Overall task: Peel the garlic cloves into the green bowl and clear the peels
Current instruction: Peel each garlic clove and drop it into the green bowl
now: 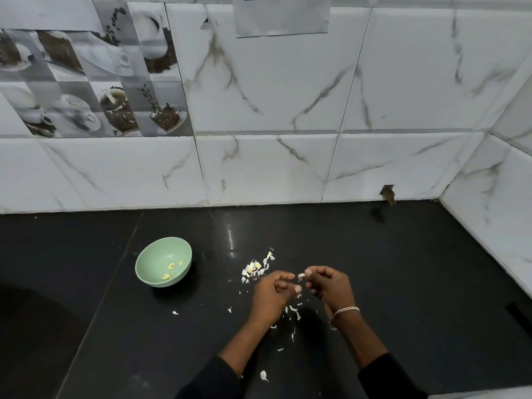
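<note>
A green bowl stands on the black counter at the left, with a few peeled yellowish cloves inside. My left hand and my right hand are held close together above the counter, fingers curled. Between their fingertips is a small pale garlic clove, pinched by my right thumb and fingers; my left fingers curl right beside it. A heap of garlic pieces and peels lies just beyond my hands. Loose white peels are scattered under and in front of my wrists.
The black counter meets a white marble-tiled wall at the back and on the right. A bigger peel lies near the front between my sleeves. A stray peel sits below the bowl. A bracelet circles my right wrist.
</note>
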Demonstrator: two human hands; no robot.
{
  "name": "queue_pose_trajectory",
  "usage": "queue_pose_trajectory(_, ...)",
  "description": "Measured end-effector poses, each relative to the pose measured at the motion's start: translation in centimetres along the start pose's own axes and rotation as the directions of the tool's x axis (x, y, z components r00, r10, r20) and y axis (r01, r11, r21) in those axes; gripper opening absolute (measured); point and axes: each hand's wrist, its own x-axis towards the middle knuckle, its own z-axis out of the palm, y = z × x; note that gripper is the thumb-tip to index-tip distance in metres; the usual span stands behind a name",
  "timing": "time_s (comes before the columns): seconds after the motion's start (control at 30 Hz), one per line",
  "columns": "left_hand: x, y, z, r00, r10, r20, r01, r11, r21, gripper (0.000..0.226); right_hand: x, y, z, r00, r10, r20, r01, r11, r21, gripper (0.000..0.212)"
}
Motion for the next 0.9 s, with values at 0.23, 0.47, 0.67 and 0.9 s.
queue_pose_trajectory(0.23, -0.2, 0.6, -0.9, 0.986, 0.087, -0.141, -0.078, 0.995, 0.069, 0.012, -1.0, 0.5, 3.0, 0.992, 0.111, 0.068, -0.121, 0.979, 0.164, 0.007)
queue_pose_trajectory(0.47, -0.1, 1.1, -2.6, 0.988, 0.021, -0.153, -0.033, 0.997, -0.071, 0.005, -1.6, 0.4, 3.3, 0.969, -0.141, 0.201, 0.196, 0.939, -0.283, 0.010)
queue_pose_trajectory(0.67, -0.6, 1.4, -3.4, 0.987, 0.024, -0.162, -0.034, 0.998, -0.059, 0.007, -1.9, 0.6, 3.4, 0.906, -0.338, 0.256, 0.424, 0.707, -0.566, 0.008)
queue_pose_trajectory(0.9, -1.1, 1.0, -3.4, 0.975, 0.199, -0.098, -0.152, 0.923, 0.354, 0.017, -1.3, 1.0, 3.8, 0.863, -0.421, 0.279, 0.476, 0.491, -0.730, 0.018)
